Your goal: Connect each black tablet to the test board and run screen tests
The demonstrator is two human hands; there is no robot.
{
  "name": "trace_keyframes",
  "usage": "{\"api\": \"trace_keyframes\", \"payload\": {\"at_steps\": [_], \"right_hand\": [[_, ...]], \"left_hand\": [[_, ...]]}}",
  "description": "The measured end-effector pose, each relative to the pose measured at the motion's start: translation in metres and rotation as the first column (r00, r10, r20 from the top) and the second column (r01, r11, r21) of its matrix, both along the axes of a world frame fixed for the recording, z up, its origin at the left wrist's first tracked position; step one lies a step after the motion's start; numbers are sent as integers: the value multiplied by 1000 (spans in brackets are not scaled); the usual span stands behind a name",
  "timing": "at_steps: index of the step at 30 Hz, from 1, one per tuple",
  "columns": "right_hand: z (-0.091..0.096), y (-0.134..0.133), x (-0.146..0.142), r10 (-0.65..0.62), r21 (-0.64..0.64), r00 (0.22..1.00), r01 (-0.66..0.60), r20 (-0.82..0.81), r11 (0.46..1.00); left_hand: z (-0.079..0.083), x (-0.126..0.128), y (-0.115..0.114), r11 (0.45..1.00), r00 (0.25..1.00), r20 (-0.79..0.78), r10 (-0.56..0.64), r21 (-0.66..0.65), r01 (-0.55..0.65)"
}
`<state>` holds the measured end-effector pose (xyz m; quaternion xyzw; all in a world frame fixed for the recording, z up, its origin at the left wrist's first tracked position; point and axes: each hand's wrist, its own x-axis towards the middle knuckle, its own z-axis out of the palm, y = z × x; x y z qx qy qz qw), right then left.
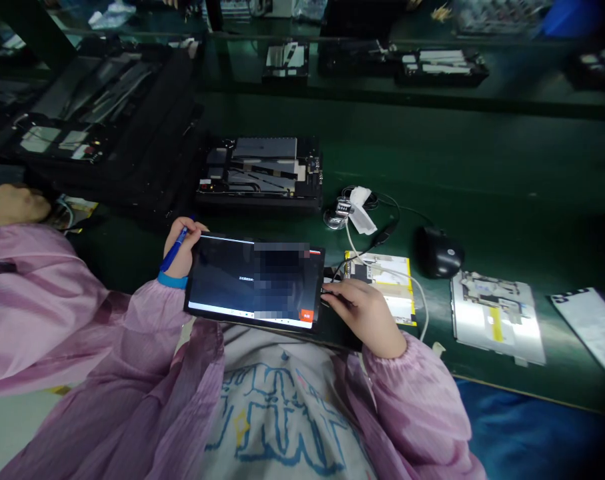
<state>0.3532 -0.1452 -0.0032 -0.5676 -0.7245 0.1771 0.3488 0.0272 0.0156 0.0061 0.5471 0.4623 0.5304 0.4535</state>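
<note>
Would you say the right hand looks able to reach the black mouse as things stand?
Probably yes, once the right hand leaves the tablet: the black mouse sits uncovered on that side, with a flat yellow-edged part and thin cables lying low between.

Clock from tablet [222, 280]: 12 blocked by device stack [262, 173], 10 by taller stack [97, 127], 9 by co-worker's sleeve [32, 300]. At 2, tally counter [341, 207] and cables [385, 233] obstruct; desk [407, 147] beyond is passable. At 3, right hand [369, 312], then mouse [439, 252] in the way.
</note>
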Motion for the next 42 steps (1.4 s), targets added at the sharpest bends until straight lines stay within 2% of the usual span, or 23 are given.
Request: {"api": "trace_keyframes", "payload": {"at_steps": [10,23,35,42], "right_hand": [[5,2,-4,19,63,987,-29,157,998],[9,5,-10,-7,77,972,-12,234,997],[9,7,-13,-11,48,986,3,165,999],[15,6,-2,-66,34,998,66,-6,997]], "left_hand": [[-1,-2,-1,1000,1000,8,-8,-16,8],[0,-3,-3,1000,1000,3,-4,-16,4],[-4,-5,-2,1000,1000,7,-19,-7,19],[-5,-6,-1,999,999,28,-39,-2,39]]}}
